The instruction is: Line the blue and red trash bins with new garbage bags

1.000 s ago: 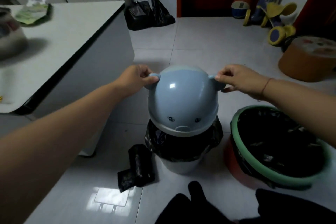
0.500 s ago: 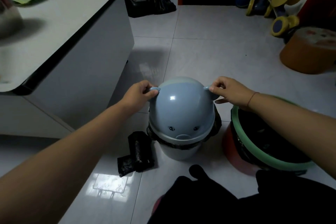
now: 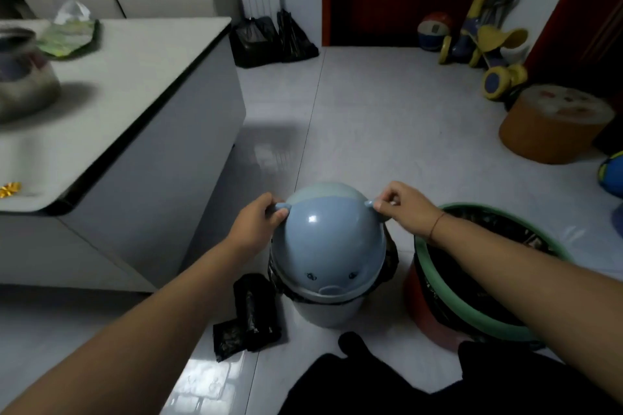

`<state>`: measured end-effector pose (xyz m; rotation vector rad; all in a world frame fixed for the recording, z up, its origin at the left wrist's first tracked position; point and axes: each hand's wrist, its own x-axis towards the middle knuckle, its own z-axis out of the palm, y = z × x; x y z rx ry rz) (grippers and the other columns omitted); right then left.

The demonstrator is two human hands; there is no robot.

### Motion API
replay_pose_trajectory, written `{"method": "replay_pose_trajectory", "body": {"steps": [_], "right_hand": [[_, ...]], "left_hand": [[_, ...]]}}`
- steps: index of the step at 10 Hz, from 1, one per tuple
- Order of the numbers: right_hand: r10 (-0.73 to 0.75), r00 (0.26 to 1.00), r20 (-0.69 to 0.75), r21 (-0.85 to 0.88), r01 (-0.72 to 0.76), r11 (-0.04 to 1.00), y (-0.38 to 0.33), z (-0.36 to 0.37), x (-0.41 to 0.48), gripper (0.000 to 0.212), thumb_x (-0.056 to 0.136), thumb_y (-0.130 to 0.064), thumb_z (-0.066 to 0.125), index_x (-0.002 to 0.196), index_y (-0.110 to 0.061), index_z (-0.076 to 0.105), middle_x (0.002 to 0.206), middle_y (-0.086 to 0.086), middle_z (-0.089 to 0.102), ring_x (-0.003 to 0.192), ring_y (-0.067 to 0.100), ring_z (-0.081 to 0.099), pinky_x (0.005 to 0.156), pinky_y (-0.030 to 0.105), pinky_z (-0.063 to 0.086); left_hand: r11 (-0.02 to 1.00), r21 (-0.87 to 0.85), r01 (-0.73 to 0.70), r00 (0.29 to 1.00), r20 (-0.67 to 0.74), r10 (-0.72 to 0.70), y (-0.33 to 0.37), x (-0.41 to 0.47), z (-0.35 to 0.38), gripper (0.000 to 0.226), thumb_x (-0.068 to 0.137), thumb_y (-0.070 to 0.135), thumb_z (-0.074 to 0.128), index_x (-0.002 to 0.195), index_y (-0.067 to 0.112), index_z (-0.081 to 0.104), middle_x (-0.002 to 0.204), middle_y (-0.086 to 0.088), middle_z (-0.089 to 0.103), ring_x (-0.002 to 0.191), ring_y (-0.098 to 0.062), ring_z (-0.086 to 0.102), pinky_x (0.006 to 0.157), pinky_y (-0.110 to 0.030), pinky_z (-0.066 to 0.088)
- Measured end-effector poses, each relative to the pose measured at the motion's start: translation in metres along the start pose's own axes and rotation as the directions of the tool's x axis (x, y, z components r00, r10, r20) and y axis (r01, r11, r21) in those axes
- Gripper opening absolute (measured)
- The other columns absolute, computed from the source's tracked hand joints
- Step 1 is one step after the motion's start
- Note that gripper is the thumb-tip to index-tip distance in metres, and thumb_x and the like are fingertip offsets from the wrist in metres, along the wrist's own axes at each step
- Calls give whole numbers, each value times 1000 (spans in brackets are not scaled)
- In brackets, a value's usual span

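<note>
Blue bin (image 3: 324, 313), domed lid (image 3: 328, 246) on; left hand (image 3: 256, 226) pinches its 10 o'clock ear; right hand (image 3: 404, 209) pinches the 2 o'clock ear; red bin (image 3: 418, 308) at 3 o'clock.

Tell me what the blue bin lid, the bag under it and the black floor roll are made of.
The blue bin lid looks like hard moulded plastic, semi-gloss: it carries a sharp light spot. The bag under it: thin black plastic film, crinkled, faintly shiny. The black roll: likely the same film, wound tight.
</note>
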<state>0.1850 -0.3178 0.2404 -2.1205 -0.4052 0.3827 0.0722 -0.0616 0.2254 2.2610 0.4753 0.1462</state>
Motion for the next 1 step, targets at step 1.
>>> {"method": "replay_pose_trajectory", "body": {"steps": [1], "right_hand": [[99,995,9,54,-99,994,-3,3,-21,50,89,-25,64,130,-6,45,137,13,48,130,27,45,108,38,37]], "left_hand": [[993,-14,119,981,-156,-120,10,-20,0,64,86,32,68,139,11,39,146,-9,45,132,-28,44,105,-38,34]]}}
